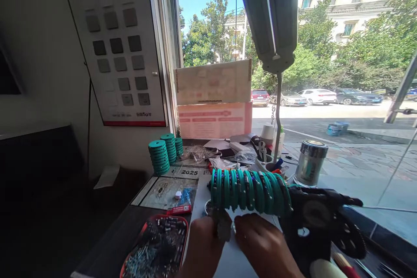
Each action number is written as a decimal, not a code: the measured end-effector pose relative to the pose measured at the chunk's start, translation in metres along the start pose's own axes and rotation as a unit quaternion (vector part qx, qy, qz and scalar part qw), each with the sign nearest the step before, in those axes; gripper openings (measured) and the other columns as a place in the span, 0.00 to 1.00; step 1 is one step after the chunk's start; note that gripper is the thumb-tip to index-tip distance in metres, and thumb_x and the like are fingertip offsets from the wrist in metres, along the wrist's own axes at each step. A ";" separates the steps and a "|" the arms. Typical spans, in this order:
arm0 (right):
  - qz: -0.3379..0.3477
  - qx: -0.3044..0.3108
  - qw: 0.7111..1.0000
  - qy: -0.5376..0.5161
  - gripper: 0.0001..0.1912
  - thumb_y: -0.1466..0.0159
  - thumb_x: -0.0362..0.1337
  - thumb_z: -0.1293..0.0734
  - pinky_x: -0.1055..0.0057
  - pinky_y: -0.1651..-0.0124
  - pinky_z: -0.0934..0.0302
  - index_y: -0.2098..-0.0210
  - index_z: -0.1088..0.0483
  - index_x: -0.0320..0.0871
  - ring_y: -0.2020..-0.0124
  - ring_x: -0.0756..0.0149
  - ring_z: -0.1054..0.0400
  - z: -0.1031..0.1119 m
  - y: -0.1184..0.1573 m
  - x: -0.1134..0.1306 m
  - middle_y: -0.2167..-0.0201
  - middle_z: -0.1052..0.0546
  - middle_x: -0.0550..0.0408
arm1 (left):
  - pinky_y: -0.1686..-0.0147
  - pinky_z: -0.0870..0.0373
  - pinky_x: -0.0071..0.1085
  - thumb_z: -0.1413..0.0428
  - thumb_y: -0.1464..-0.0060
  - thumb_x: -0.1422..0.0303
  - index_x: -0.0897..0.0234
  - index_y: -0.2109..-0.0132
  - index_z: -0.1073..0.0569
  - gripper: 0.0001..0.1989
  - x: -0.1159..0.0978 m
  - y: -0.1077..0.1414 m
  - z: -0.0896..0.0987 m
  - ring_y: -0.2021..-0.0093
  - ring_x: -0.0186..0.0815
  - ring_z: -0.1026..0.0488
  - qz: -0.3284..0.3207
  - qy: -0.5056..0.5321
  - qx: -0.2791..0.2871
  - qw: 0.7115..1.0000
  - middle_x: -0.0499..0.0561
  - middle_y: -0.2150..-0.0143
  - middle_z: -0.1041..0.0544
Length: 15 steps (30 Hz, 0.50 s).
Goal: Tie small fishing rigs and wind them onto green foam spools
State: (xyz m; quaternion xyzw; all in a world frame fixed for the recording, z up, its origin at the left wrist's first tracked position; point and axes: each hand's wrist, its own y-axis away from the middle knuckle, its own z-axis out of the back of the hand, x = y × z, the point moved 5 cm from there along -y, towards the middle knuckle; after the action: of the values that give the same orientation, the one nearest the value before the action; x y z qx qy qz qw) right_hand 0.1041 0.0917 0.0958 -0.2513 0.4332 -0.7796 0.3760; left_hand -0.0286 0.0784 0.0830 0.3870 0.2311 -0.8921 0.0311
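Note:
A row of green ringed discs (250, 193) with dark strands wound in their grooves sits on a black machine (314, 215) in front of me. My left hand (203, 241) is closed just below the row. Its fingers are around a greyish, blurred thing (223, 227) whose kind I cannot make out. Close beside it, under the discs, my right hand (259, 241) is closed with its fingertips turned inward. Whatever lies in those fingers is hidden. Behind my left hand shows part of a small round dish (207, 206).
To the left stands a red-rimmed tray (186, 236) of screws and small dark parts. Stacks of green discs (158, 157) rise at the back left, near a red packet (179, 210). A lidded jar (310, 165) stands by the window, beside a lamp arm (278, 117).

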 end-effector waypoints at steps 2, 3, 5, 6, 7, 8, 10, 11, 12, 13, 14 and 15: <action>-0.020 0.004 1.000 -0.015 0.13 0.41 0.27 0.45 0.74 0.75 0.49 0.79 0.36 0.42 0.80 0.69 0.36 0.004 0.003 -0.004 0.84 0.33 0.57 | 0.81 0.43 0.22 0.52 0.51 0.67 0.64 0.77 0.29 0.12 -0.006 0.001 -0.001 0.80 0.29 0.36 -0.021 -0.022 0.014 0.999 0.46 0.82 0.29; -0.032 0.006 0.999 -0.030 0.11 0.42 0.27 0.44 0.75 0.74 0.47 0.77 0.35 0.42 0.79 0.69 0.35 0.006 0.005 -0.006 0.82 0.31 0.57 | 0.80 0.43 0.22 0.53 0.51 0.68 0.64 0.77 0.29 0.11 -0.010 0.001 -0.001 0.80 0.29 0.36 -0.037 -0.023 0.015 0.999 0.46 0.82 0.29; -0.062 0.013 0.996 -0.062 0.09 0.42 0.27 0.43 0.77 0.75 0.45 0.74 0.34 0.42 0.79 0.71 0.35 0.013 0.006 -0.008 0.81 0.30 0.58 | 0.79 0.41 0.21 0.52 0.53 0.71 0.63 0.76 0.29 0.09 -0.018 0.003 -0.001 0.79 0.28 0.34 -0.065 -0.003 0.005 0.998 0.45 0.81 0.28; -0.074 0.023 0.994 -0.076 0.09 0.43 0.28 0.43 0.78 0.76 0.45 0.74 0.35 0.43 0.80 0.72 0.36 0.016 0.005 -0.008 0.81 0.30 0.59 | 0.79 0.41 0.21 0.52 0.53 0.72 0.62 0.76 0.30 0.08 -0.021 0.004 -0.001 0.79 0.28 0.34 -0.075 0.012 -0.003 0.997 0.44 0.81 0.28; -0.083 0.033 0.992 -0.086 0.08 0.43 0.28 0.43 0.78 0.76 0.45 0.74 0.35 0.43 0.81 0.72 0.36 0.019 0.002 -0.006 0.81 0.31 0.60 | 0.79 0.40 0.20 0.51 0.53 0.72 0.62 0.76 0.30 0.08 -0.024 0.005 0.000 0.79 0.28 0.33 -0.084 0.024 -0.011 0.996 0.44 0.81 0.28; -0.087 0.043 0.991 -0.091 0.08 0.44 0.29 0.43 0.78 0.77 0.45 0.75 0.34 0.43 0.81 0.72 0.37 0.023 -0.001 -0.004 0.82 0.31 0.60 | 0.79 0.40 0.20 0.51 0.53 0.71 0.62 0.76 0.30 0.08 -0.027 0.006 0.001 0.79 0.28 0.33 -0.093 0.030 -0.019 0.995 0.44 0.81 0.29; -0.088 0.072 0.989 -0.097 0.09 0.44 0.29 0.44 0.78 0.77 0.45 0.75 0.34 0.43 0.81 0.72 0.38 0.030 -0.013 0.001 0.82 0.32 0.60 | 0.78 0.39 0.21 0.50 0.52 0.69 0.63 0.72 0.28 0.06 -0.035 0.007 0.006 0.78 0.29 0.32 -0.130 0.025 -0.036 0.991 0.46 0.79 0.28; -0.089 0.092 0.987 -0.102 0.09 0.44 0.30 0.44 0.77 0.77 0.45 0.75 0.33 0.43 0.81 0.72 0.38 0.033 -0.021 0.003 0.82 0.32 0.59 | 0.77 0.38 0.21 0.49 0.52 0.68 0.63 0.70 0.28 0.06 -0.040 0.006 0.009 0.77 0.30 0.31 -0.156 0.017 -0.039 0.987 0.46 0.78 0.27; -0.097 0.117 0.983 -0.108 0.09 0.44 0.30 0.43 0.77 0.77 0.45 0.76 0.33 0.43 0.81 0.71 0.38 0.036 -0.029 0.004 0.81 0.32 0.59 | 0.76 0.38 0.22 0.49 0.52 0.68 0.63 0.69 0.28 0.06 -0.046 0.005 0.013 0.76 0.30 0.31 -0.179 0.008 -0.038 0.983 0.47 0.77 0.26; -0.111 0.142 0.977 -0.112 0.09 0.44 0.30 0.43 0.77 0.76 0.46 0.76 0.33 0.43 0.80 0.71 0.38 0.039 -0.037 0.003 0.81 0.31 0.59 | 0.76 0.39 0.23 0.50 0.52 0.69 0.63 0.68 0.28 0.06 -0.053 0.002 0.016 0.76 0.30 0.31 -0.197 -0.003 -0.031 0.980 0.47 0.76 0.26; -0.127 0.165 0.971 -0.115 0.09 0.45 0.30 0.42 0.77 0.76 0.46 0.77 0.33 0.43 0.80 0.72 0.38 0.041 -0.045 0.002 0.81 0.31 0.60 | 0.76 0.40 0.23 0.50 0.52 0.70 0.63 0.70 0.29 0.06 -0.058 -0.001 0.018 0.76 0.30 0.32 -0.207 -0.015 -0.017 0.978 0.46 0.77 0.27; -0.144 0.184 0.965 -0.116 0.09 0.46 0.30 0.42 0.77 0.76 0.47 0.78 0.32 0.43 0.81 0.72 0.38 0.043 -0.053 0.001 0.82 0.31 0.60 | 0.77 0.42 0.23 0.52 0.51 0.70 0.63 0.73 0.30 0.07 -0.064 -0.005 0.021 0.77 0.29 0.33 -0.211 -0.028 -0.003 0.977 0.46 0.79 0.29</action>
State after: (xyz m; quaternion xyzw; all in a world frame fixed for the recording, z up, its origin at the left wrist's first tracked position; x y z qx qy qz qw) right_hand 0.1151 0.0882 0.1635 -0.3266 0.1949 -0.8572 0.3473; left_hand 0.0007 0.0663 0.1422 0.3040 0.3089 -0.8886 -0.1503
